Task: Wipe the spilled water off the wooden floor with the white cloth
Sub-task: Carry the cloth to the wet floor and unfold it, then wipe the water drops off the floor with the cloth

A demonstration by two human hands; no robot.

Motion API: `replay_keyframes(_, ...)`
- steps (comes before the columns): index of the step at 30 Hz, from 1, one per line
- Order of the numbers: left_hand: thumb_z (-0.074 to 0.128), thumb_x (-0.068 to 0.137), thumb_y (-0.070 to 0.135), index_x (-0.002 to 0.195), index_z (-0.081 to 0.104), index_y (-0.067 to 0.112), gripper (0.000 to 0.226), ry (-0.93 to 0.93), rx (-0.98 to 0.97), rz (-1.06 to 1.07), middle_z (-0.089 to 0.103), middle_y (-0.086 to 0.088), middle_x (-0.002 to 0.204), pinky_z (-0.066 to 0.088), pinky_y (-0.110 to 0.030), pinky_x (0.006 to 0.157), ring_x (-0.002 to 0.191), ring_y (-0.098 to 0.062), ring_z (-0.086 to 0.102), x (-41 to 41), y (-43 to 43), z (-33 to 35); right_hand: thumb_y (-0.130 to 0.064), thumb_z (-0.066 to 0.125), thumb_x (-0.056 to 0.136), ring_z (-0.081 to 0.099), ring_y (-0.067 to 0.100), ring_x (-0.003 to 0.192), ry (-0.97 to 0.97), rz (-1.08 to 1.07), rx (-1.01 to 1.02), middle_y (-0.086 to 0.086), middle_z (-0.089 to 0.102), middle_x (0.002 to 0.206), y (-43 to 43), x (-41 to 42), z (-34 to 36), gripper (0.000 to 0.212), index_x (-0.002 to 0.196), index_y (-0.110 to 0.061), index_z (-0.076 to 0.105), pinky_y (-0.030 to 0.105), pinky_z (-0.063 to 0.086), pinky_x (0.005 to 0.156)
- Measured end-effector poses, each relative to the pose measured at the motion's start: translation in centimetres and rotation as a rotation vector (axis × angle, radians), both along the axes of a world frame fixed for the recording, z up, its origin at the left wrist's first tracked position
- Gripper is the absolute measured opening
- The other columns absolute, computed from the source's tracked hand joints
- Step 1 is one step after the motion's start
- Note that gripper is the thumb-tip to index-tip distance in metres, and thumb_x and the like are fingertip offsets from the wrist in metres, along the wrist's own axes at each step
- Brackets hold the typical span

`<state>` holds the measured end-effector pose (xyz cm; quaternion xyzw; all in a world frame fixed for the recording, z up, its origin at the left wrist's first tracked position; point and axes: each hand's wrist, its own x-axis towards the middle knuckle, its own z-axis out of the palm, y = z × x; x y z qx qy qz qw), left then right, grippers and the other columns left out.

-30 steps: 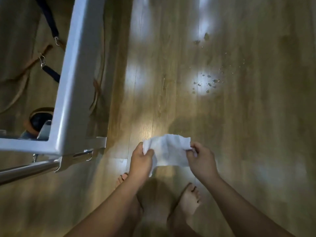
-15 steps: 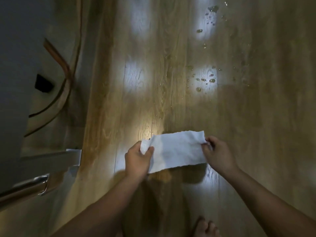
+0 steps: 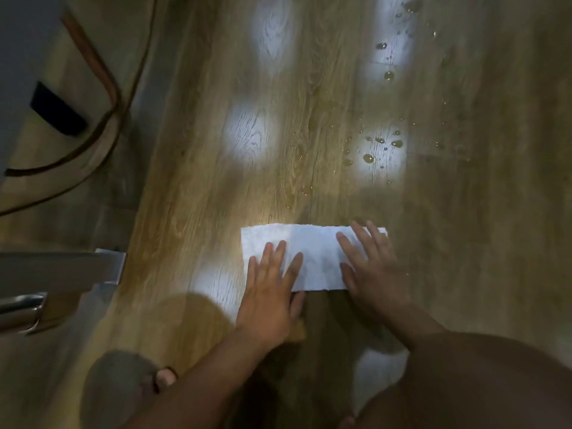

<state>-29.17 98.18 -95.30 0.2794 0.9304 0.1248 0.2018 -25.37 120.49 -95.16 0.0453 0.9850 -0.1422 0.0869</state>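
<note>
Now I saw the white cloth lay flat on the wooden floor, no longer held up; left hand and right hand pressed it with flat, spread fingers, gripping nothing. Water drops stayed beyond its far edge, with free floor between.

No text, label, brand, number or sign can be read anywhere in this dim, slightly blurred view.
</note>
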Motion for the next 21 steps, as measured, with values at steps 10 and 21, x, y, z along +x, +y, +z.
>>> replay_keyframes(10,0.014,0.095,0.071,0.157,-0.002,0.036,0.073,0.089,-0.207,-0.121,-0.010,-0.008,0.166,-0.004,-0.071,0.113,0.149,-0.041,-0.015,-2.9,3.4,-3.8,-0.049,0.031,0.102,-0.006,0.034,0.150,-0.102,0.252,0.058,0.006,-0.001,0.165,2.3,1.8,-3.0,0.060,0.156,-0.033,0.011,0.058,0.005,0.120)
replay_keyframes(21,-0.016,0.078,0.078,0.146,-0.032,0.043,0.078,-0.091,-0.303,-0.099,-0.047,-0.002,0.151,-0.017,-0.067,0.110,0.138,-0.037,-0.042,-3.6,4.1,-2.5,-0.048,0.040,0.099,0.003,0.036,0.150,-0.039,0.269,0.033,0.008,0.008,0.164,2.6,2.0,-3.5,0.062,0.155,-0.029,0.021,0.060,0.012,0.118)
